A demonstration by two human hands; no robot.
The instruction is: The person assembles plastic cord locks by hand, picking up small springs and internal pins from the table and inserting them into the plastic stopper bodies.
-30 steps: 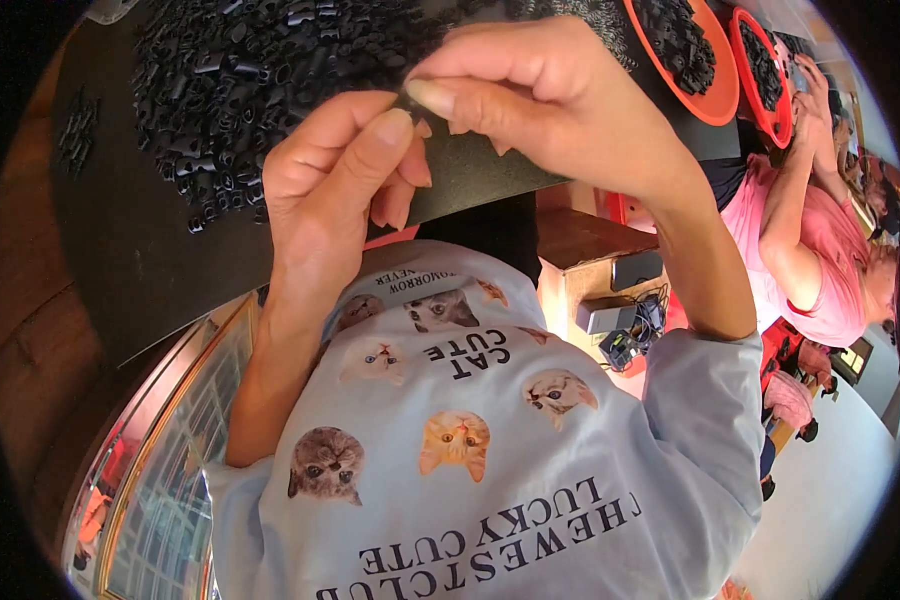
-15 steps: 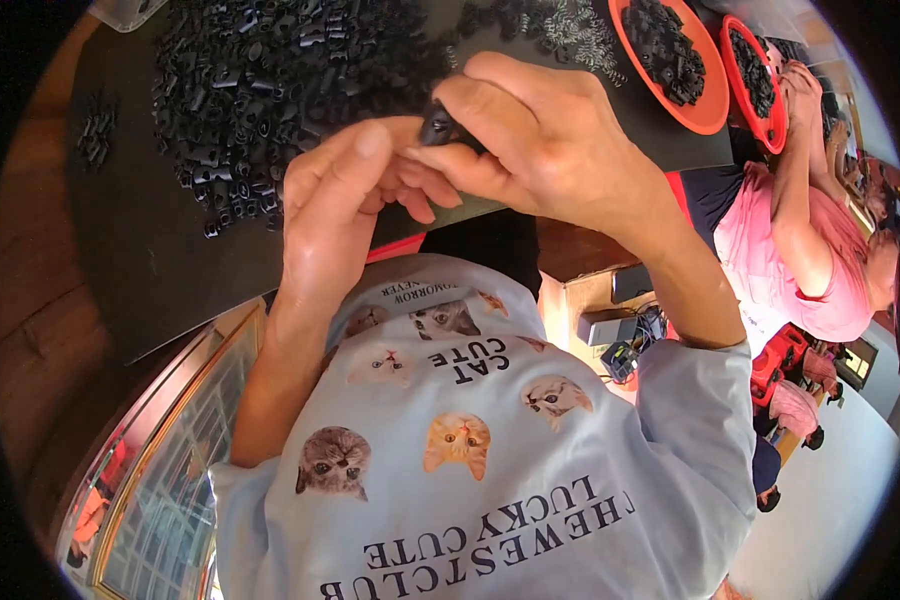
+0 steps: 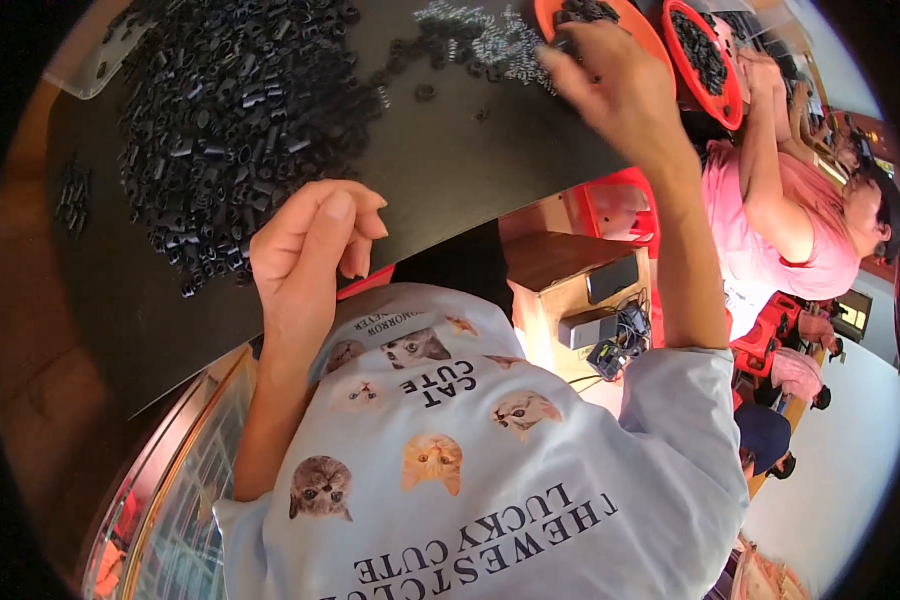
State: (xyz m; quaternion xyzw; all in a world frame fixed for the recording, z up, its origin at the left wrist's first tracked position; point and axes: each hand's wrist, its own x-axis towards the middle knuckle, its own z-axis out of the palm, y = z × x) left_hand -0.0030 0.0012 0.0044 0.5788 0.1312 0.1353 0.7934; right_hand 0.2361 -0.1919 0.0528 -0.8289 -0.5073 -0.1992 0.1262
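Hands have split apart: right hand (image 3: 610,85) now out at the orange bowl (image 3: 642,28), fingers curled, contents hidden. Left hand (image 3: 305,250) loosely open, empty, beside the black parts pile (image 3: 235,110). Looks like the assembled piece gets dropped off.

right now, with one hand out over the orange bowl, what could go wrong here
1. The right hand reaches across the loose springs to the orange bowl; the wrist could sweep some off the black table.
2. The pile of black parts sprawls toward the table's near edge, so the left hand beside it could knock pieces off.
3. A second orange bowl sits close by a neighbour; arms might collide.
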